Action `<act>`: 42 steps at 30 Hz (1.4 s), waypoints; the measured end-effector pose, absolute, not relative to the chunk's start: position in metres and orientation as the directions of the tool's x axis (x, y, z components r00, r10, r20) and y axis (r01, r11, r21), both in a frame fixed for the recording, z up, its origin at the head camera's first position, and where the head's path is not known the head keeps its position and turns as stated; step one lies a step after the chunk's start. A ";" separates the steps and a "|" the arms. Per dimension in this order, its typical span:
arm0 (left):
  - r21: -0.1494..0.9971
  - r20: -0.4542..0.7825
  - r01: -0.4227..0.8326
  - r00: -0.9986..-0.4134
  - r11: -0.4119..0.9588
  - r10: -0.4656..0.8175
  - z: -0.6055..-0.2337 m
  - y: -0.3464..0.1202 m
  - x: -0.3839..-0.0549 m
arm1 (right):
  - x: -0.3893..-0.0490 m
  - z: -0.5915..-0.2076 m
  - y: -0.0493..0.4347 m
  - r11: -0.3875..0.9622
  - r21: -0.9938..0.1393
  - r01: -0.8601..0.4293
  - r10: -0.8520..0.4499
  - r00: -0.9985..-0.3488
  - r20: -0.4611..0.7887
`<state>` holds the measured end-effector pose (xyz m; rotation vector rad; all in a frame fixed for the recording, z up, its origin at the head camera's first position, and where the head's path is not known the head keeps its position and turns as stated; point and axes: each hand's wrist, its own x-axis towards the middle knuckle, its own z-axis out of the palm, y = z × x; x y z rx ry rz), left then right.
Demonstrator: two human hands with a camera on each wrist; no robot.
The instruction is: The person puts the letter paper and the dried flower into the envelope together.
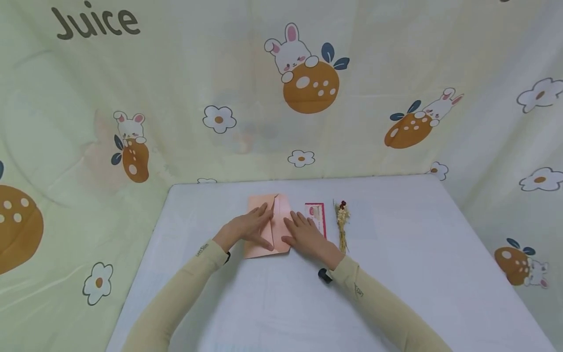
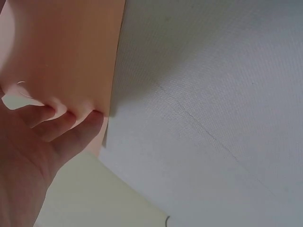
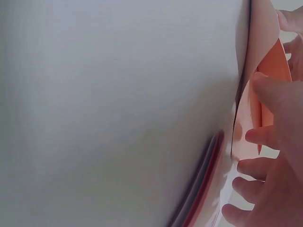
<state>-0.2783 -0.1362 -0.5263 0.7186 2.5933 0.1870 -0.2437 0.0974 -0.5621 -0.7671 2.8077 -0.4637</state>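
A pink paper envelope [image 1: 281,208] lies on the table, its flap [image 1: 281,234] folded over from the right side. Across its left part rests my left hand [image 1: 251,226], fingers spread. The left wrist view shows those fingertips [image 2: 94,118] pressing on the paper near its edge. My right hand [image 1: 308,239] reaches in from the right, its extended fingertips touching the flap. In the right wrist view the flap stands slightly raised, and a darker orange inside [image 3: 270,75] shows. Part of the envelope is hidden under the hands.
Right of the envelope lies a red-bordered card [image 1: 314,211], partly covered by my right hand. Beside it is a small bunch of dried flowers [image 1: 342,217]. The white table [image 1: 272,313] backs onto a patterned curtain [image 1: 176,98].
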 end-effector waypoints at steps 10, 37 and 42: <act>0.253 -0.368 0.462 -0.767 0.850 0.526 -0.524 -0.136 -0.279 | -0.246 -0.565 0.119 0.880 -0.308 -0.362 -0.384 -0.923 -0.012; 0.286 -0.385 0.445 -0.758 0.849 0.526 -0.519 -0.135 -0.275 | -0.253 -0.552 0.131 0.806 -0.578 0.127 0.014 -0.980 -0.196; 0.298 -0.390 0.432 -0.759 0.851 0.522 -0.521 -0.136 -0.274 | -0.254 -0.551 0.133 0.793 -0.586 0.165 0.016 -0.968 -0.250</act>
